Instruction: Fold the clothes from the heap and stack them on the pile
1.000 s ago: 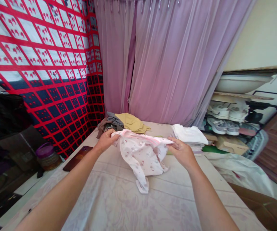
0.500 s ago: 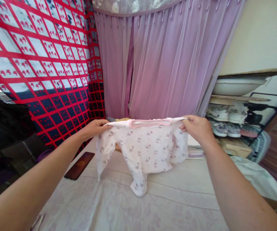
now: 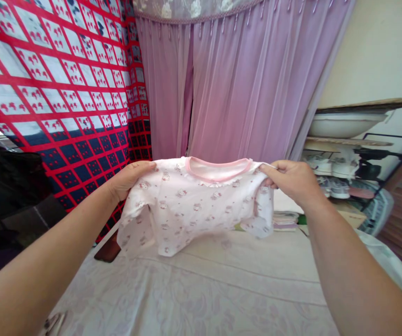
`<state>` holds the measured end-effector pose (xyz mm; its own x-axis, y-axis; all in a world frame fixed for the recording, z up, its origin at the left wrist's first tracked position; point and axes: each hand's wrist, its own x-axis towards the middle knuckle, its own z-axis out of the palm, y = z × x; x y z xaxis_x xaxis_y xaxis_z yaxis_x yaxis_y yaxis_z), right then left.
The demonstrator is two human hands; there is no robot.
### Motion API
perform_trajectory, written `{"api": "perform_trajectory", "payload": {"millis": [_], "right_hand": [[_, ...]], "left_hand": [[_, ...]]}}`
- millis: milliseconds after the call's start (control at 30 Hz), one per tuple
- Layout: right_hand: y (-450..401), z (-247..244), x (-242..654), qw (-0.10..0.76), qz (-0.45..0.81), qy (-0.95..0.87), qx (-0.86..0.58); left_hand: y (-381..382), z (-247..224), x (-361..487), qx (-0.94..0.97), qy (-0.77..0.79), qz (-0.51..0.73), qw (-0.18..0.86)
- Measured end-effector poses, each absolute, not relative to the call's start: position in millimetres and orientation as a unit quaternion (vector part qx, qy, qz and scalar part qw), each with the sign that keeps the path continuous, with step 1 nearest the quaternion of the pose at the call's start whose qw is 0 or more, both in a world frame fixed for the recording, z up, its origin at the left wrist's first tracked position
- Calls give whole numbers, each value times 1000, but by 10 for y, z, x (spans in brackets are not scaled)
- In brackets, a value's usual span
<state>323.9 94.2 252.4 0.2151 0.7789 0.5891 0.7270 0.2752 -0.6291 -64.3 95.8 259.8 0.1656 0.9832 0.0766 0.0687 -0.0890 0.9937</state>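
Note:
A small white shirt (image 3: 201,205) with a pink neckline and a printed cartoon-cat pattern hangs stretched out above the bed. At its left shoulder, my left hand (image 3: 133,177) is closed on the fabric. My right hand (image 3: 290,181) pinches the other shoulder between thumb and fingers. The shirt's lower edge swings away from me, and its sleeves droop at both sides. Partly behind the left sleeve, a dark phone (image 3: 107,248) lies on the patterned bedsheet (image 3: 222,298).
Folded cloths (image 3: 285,220) are stacked beyond my right wrist. To the right, a rack holds shoes (image 3: 339,187) and a white basin (image 3: 348,125). Purple curtains (image 3: 243,93) hang at the back, and a red-checked cloth (image 3: 64,93) covers the left side.
Both hands have risen slightly and moved apart, still gripping the shirt. Its neckline has opened into view, and its lower part has swung up and away. The left sleeve now covers part of the phone.

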Motion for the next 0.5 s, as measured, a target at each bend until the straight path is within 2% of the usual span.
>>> {"api": "perform_trajectory", "payload": {"millis": [267,500], "right_hand": [[946,2512,3071,548,175,-608,-548],[1017,2489,3014,568,186,-582,-551]], "left_hand": [[1058,2586,-726,561,465,492,476],[1200,2552,-777,528,487,545,432]]}}
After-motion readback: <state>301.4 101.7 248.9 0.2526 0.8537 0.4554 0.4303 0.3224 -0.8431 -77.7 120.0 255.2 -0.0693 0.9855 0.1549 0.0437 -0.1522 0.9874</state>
